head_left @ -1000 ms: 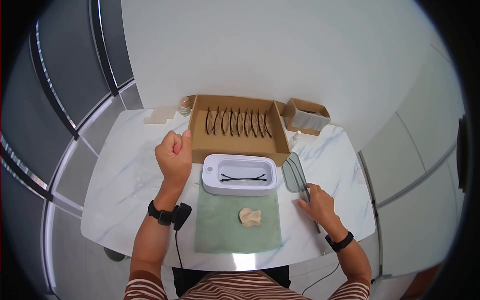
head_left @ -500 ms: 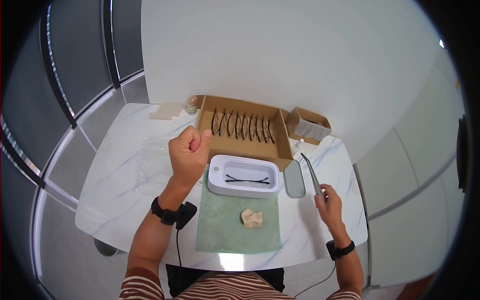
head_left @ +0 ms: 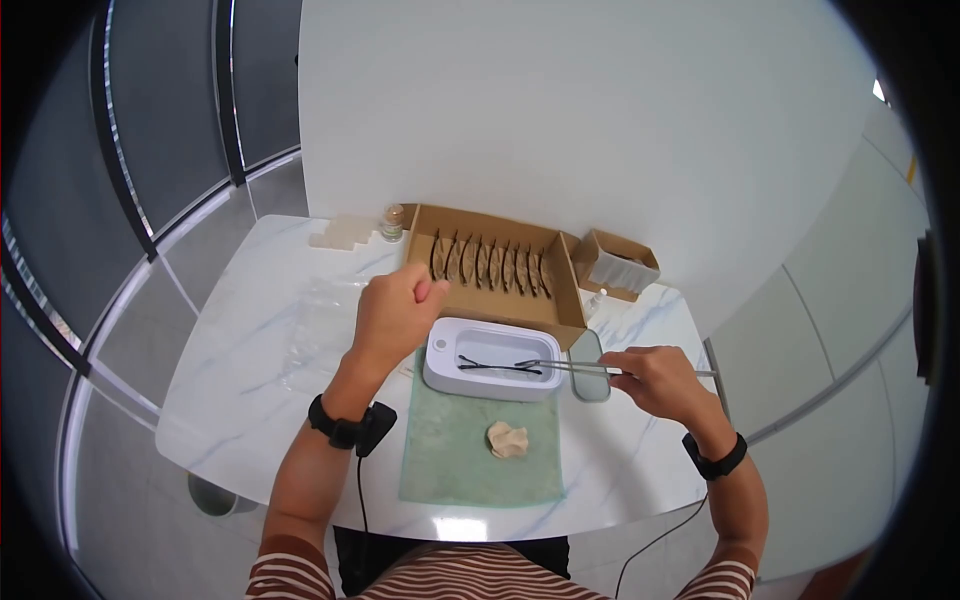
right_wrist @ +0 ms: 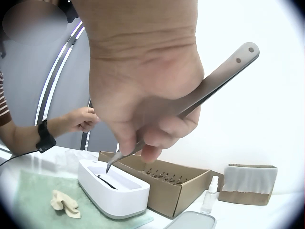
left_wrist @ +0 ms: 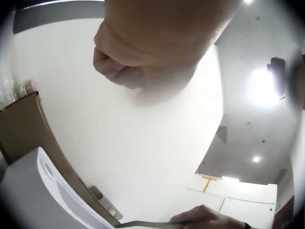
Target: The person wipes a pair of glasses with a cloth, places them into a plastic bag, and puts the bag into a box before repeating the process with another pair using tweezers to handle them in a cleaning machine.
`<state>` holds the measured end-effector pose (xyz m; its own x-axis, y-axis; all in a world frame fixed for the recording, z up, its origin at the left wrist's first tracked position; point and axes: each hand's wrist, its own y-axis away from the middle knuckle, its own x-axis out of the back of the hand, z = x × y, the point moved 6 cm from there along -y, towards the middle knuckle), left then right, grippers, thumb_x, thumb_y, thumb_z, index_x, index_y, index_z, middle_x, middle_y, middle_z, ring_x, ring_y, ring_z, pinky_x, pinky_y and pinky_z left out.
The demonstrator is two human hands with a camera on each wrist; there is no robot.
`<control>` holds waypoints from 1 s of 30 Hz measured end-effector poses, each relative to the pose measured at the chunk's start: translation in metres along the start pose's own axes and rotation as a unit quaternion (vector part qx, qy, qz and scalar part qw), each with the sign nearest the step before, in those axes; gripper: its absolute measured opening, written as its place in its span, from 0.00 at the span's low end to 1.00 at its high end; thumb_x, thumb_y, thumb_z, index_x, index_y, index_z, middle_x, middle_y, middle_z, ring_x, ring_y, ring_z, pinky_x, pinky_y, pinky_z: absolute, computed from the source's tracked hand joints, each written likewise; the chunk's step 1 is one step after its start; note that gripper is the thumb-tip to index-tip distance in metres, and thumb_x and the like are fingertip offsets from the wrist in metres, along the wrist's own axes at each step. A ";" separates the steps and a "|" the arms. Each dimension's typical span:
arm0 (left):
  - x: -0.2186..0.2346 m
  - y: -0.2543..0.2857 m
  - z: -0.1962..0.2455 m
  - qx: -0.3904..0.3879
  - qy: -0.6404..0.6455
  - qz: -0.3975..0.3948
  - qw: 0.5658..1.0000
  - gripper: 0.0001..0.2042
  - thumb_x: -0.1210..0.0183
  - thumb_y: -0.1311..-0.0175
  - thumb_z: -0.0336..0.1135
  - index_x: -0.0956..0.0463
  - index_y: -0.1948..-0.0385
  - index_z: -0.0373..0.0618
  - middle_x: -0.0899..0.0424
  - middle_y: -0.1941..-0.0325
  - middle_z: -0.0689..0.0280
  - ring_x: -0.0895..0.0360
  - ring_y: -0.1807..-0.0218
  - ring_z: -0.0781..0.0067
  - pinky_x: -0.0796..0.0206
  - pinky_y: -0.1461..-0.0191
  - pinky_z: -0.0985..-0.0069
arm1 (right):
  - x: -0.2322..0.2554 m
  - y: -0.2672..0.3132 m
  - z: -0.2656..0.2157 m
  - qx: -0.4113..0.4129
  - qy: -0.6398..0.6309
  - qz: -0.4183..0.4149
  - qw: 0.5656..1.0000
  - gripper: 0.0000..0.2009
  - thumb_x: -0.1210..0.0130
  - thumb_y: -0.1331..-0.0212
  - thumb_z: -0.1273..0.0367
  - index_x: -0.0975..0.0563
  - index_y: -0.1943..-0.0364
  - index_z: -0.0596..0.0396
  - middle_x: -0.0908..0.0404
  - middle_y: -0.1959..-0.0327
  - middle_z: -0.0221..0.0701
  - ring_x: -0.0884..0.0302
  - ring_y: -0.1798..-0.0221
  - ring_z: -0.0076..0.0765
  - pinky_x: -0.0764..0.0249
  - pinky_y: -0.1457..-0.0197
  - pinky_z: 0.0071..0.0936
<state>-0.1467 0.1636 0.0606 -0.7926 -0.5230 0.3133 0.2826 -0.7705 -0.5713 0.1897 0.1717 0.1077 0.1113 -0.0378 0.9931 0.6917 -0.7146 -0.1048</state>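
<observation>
My right hand point(head_left: 662, 382) grips long bent-tip metal tweezers point(right_wrist: 221, 76), their tips reaching into a white ultrasonic cleaner point(head_left: 437, 378). Inside its basin lie thin dark glasses point(head_left: 478, 366); the tweezer tips overlap their right end in the head view. My left hand point(head_left: 393, 318) is held as a fist above the cleaner's left side, fingers curled in, with nothing showing in it. Under the cleaner's front spreads a green cloth point(head_left: 435, 455), and a crumpled beige cloth point(head_left: 508, 441) rests on that.
Behind the cleaner stands a cardboard box point(head_left: 520, 317) with several dark glasses point(head_left: 495, 265) in a row. A smaller box point(head_left: 622, 270), a spray bottle point(right_wrist: 209, 196) and a grey tray point(head_left: 590, 388) are at the right. A glass jar point(head_left: 391, 222) stands at back left.
My right hand first had the tweezers on the table by the grey tray, then lifted them upright, and now has swung them left into the basin. The left fist stays raised.
</observation>
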 end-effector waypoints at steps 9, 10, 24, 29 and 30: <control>-0.023 0.017 -0.016 -0.030 -0.150 -0.313 0.937 0.34 0.25 0.52 0.44 0.25 0.40 0.46 0.19 0.44 0.57 0.22 0.42 0.55 0.28 0.40 0.63 | -0.011 -0.014 0.000 0.005 0.016 -0.066 0.998 0.13 0.35 0.43 0.68 0.16 0.52 0.46 0.13 0.67 0.33 0.17 0.65 0.47 0.24 0.63 0.41; -0.026 0.020 -0.014 -0.023 -0.170 -0.347 0.922 0.39 0.24 0.53 0.45 0.29 0.36 0.46 0.22 0.39 0.56 0.25 0.37 0.54 0.31 0.35 0.63 | -0.012 -0.014 0.001 0.003 0.016 -0.079 0.997 0.13 0.35 0.43 0.68 0.15 0.52 0.45 0.13 0.66 0.33 0.16 0.65 0.47 0.23 0.63 0.42; -0.053 0.036 -0.019 -0.048 -0.211 -0.386 0.897 0.44 0.22 0.55 0.41 0.32 0.32 0.43 0.28 0.34 0.56 0.31 0.32 0.52 0.33 0.31 0.63 | -0.028 -0.023 -0.001 0.001 0.015 -0.082 0.996 0.15 0.35 0.42 0.66 0.15 0.50 0.46 0.13 0.66 0.35 0.16 0.62 0.47 0.22 0.60 0.42; -0.051 0.034 -0.017 -0.042 -0.225 -0.387 0.893 0.42 0.22 0.54 0.41 0.31 0.33 0.43 0.25 0.36 0.56 0.31 0.32 0.52 0.33 0.31 0.62 | -0.026 -0.032 0.005 -0.011 0.030 -0.055 0.998 0.16 0.36 0.41 0.65 0.15 0.48 0.45 0.14 0.67 0.35 0.16 0.62 0.47 0.22 0.61 0.42; -0.051 0.034 -0.015 -0.043 -0.225 -0.388 0.893 0.42 0.22 0.54 0.41 0.31 0.33 0.43 0.25 0.36 0.56 0.31 0.32 0.52 0.33 0.31 0.62 | -0.025 -0.034 0.006 -0.017 0.043 -0.048 0.998 0.16 0.36 0.41 0.64 0.16 0.48 0.45 0.14 0.67 0.35 0.16 0.62 0.47 0.22 0.61 0.42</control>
<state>-0.1048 0.1698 0.0139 -0.4290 0.0473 0.9020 -0.3141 -0.9441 -0.0999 0.1677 0.2008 0.0864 -0.0173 -0.0267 0.9995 0.6720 -0.7405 -0.0082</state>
